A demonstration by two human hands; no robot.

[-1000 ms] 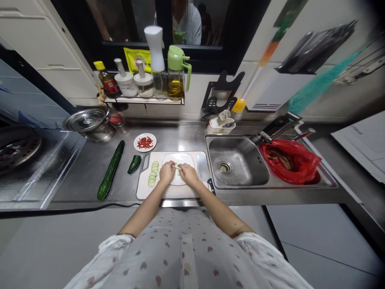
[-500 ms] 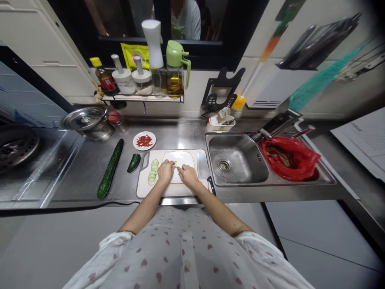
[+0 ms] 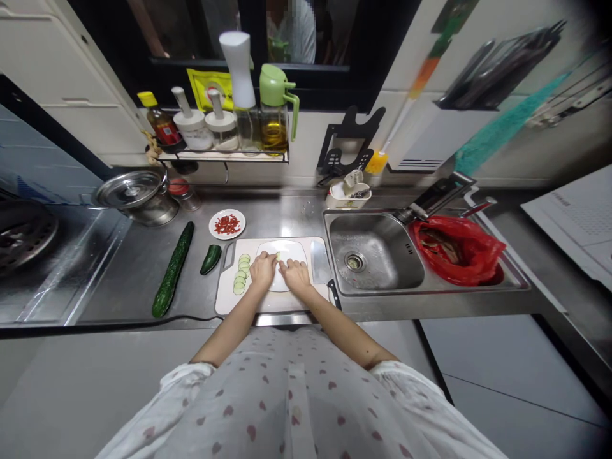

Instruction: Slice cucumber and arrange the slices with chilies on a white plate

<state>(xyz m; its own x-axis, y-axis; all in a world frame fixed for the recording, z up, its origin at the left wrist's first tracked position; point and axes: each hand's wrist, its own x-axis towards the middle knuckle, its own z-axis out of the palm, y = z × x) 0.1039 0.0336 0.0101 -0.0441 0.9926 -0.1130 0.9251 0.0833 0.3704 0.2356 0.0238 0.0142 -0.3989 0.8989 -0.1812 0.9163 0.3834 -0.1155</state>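
Over a white plate (image 3: 288,248), my left hand (image 3: 262,271) pinches a thin cucumber slice (image 3: 278,255) at its fingertips. My right hand (image 3: 296,276) is close beside it above the same plate, fingers curled together; what they hold, if anything, is hidden. The plate rests on a pale cutting board (image 3: 228,305). Overlapping cucumber slices (image 3: 240,280) lie in a row on the board's left side. A knife (image 3: 320,256) with a black handle lies along its right side. Left of the board are a short cucumber piece (image 3: 211,259) and a whole cucumber (image 3: 173,270).
A small plate (image 3: 212,233) of chopped red pieces sits behind the board. A lidded pot (image 3: 148,203) and a red-lidded jar (image 3: 185,196) stand back left. The sink (image 3: 382,255) and a red bag (image 3: 459,258) are right. Bottles (image 3: 273,121) fill a wall rack.
My right hand's fingers have shifted slightly beside the left fingertips. The left hand keeps its pinch on the slice. The whole view has slid a little.
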